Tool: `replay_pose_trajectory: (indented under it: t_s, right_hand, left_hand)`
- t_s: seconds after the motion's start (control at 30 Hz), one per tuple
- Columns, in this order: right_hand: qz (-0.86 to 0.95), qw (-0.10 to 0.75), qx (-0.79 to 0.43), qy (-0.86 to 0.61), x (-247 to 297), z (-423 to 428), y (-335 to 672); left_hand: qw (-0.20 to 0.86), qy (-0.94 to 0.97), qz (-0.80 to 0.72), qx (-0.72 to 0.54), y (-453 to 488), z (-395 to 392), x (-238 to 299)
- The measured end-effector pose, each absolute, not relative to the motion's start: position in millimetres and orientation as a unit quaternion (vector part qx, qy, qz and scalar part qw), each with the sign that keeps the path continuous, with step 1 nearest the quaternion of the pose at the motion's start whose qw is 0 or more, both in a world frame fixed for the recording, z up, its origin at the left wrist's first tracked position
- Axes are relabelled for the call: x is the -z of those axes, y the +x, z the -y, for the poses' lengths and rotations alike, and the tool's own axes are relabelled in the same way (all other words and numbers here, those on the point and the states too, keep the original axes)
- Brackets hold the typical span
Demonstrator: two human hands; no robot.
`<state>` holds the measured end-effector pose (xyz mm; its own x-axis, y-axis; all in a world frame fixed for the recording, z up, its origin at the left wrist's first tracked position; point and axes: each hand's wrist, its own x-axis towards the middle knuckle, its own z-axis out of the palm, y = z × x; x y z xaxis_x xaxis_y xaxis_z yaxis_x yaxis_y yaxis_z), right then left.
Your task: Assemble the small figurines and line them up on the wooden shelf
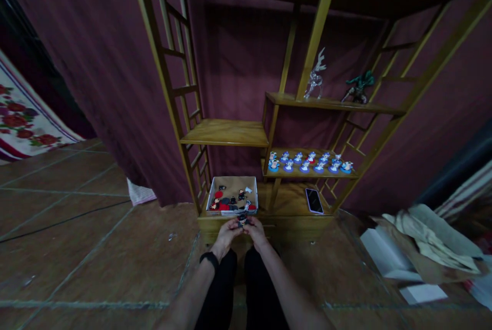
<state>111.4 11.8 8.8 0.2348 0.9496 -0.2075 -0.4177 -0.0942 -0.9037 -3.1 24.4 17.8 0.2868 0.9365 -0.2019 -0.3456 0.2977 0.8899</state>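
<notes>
Between my two hands is a small dark figurine (pixel 243 220), held just in front of the shelf's lower edge. My left hand (pixel 229 231) grips it from the left side, with a dark band on that wrist. From the right, my right hand (pixel 254 229) has its fingers closed on the same figurine. Right behind my hands stands an open shallow cardboard box (pixel 234 184). Several small black, red and white figurine pieces lie in it, among them a black figure (pixel 241 194). My fingers hide part of the held figurine.
Several blue-and-white figurines (pixel 305 166) stand in two rows on a shelf to the right. Below them lies a phone (pixel 314 201). Higher up are a clear deer figure (pixel 315 80) and a dark green figure (pixel 360 87). White boxes and cloth (pixel 418 232) lie on the floor at right.
</notes>
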Motion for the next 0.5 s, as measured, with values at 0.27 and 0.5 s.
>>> replay_pose_trajectory:
  t_s: [0.27,0.5]
  right_hand:
    - [0.301,0.623,-0.567,-0.446,-5.0,-10.6,107.2]
    - [0.287,0.618,-0.596,-0.425,-10.1,-6.4,103.9]
  left_hand:
    - [0.674,0.435,-0.364,-0.473,-3.3,-23.6,-20.6]
    - [0.617,0.487,-0.395,-0.475,-6.2,-26.3,-17.6]
